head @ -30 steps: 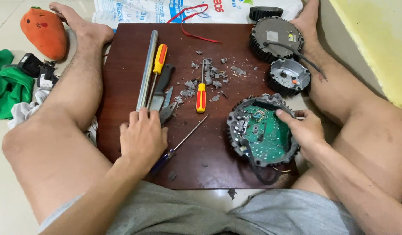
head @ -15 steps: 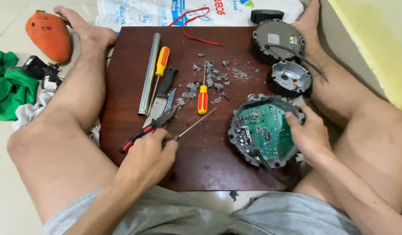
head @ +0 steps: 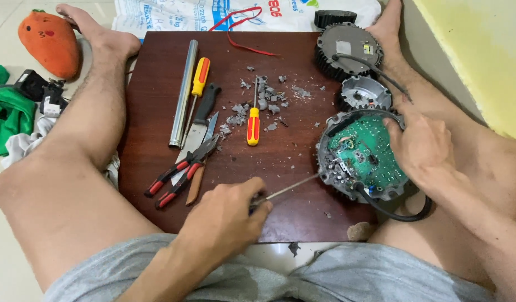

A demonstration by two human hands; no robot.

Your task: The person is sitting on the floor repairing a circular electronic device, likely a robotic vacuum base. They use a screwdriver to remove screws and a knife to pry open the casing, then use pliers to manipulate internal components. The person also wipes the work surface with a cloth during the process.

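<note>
Progress: housing (head: 363, 156) lies open at the board's (head: 157, 56) right edge, green circuit board (head: 365, 152) exposed; grey debris (head: 263, 100) mid-board suggests scraping is done, prying looks unfinished.
Left hand (head: 224, 215): near the front edge, fist clenched on a thin screwdriver (head: 288, 189), shaft aimed right, tip at the housing's left rim.
Right hand (head: 422, 148): fingers spread, pressing the housing's right side, steadying it.
Idle tools: pliers (head: 179, 173), knife (head: 199, 126), 2 yellow screwdrivers (head: 252, 120), tube (head: 183, 92), left half.
Parts: 2 round covers (head: 347, 50), far right corner.
</note>
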